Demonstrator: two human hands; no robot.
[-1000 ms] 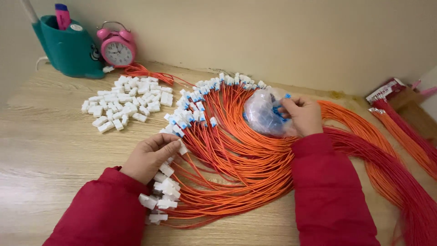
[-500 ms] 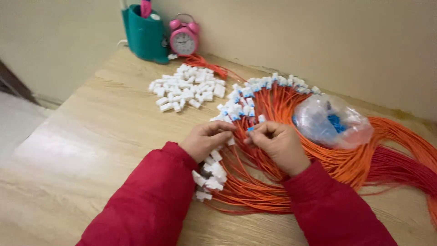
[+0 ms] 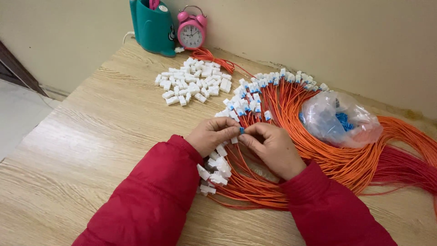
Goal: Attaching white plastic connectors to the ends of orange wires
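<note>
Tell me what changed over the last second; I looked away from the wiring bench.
The right hand left the clear plastic bag and came back to meet the left hand; both now pinch a small blue piece over the orange wires. The loose white connectors and pink alarm clock stayed put.

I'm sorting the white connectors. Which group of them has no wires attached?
The loose pile of white connectors in front of the teal holder and pink alarm clock. The other connectors sit on orange wires, near both hands.
</note>
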